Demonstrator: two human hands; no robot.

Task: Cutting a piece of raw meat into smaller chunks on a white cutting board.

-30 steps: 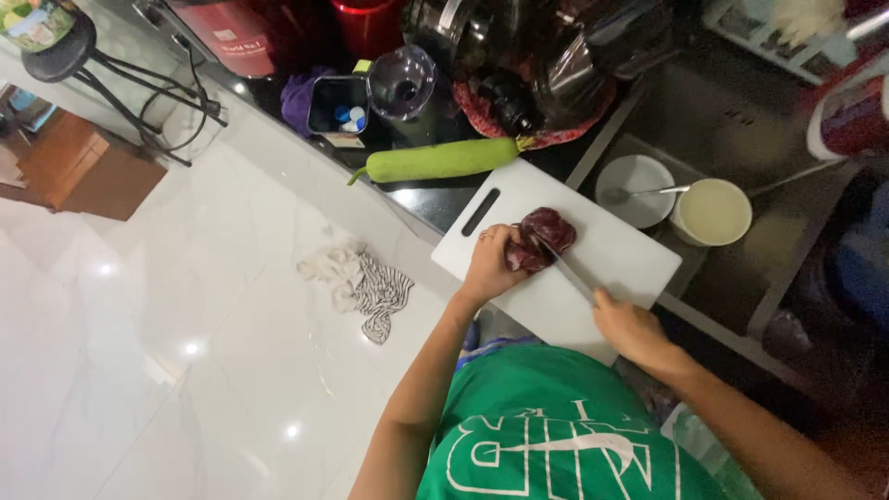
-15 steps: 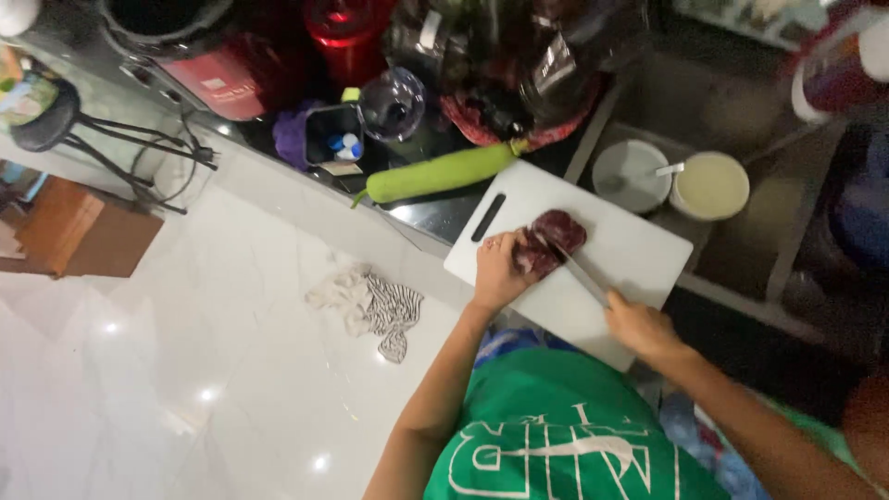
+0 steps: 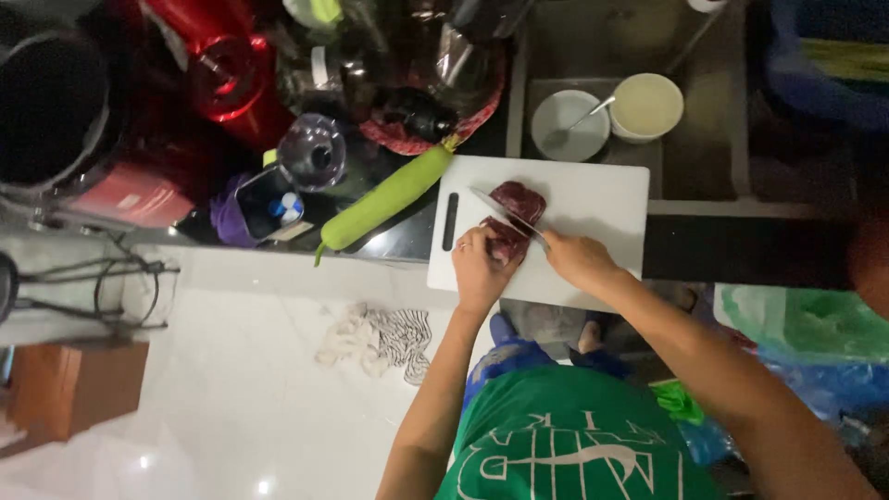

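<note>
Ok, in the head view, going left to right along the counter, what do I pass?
Red pot → green gourd → left hand → dark red meat → right hand holding the knife, then the cutting board's bare right part.

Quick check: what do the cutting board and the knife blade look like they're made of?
Cutting board: probably plastic; flat uniform white, matte, with a moulded handle slot. Knife blade: likely steel; thin, grey, with a faint sheen. The right hand hides its handle.

Left hand [image 3: 480,268] pressed flat, fingers curled; right hand [image 3: 576,262] clenched, both arms extended
</note>
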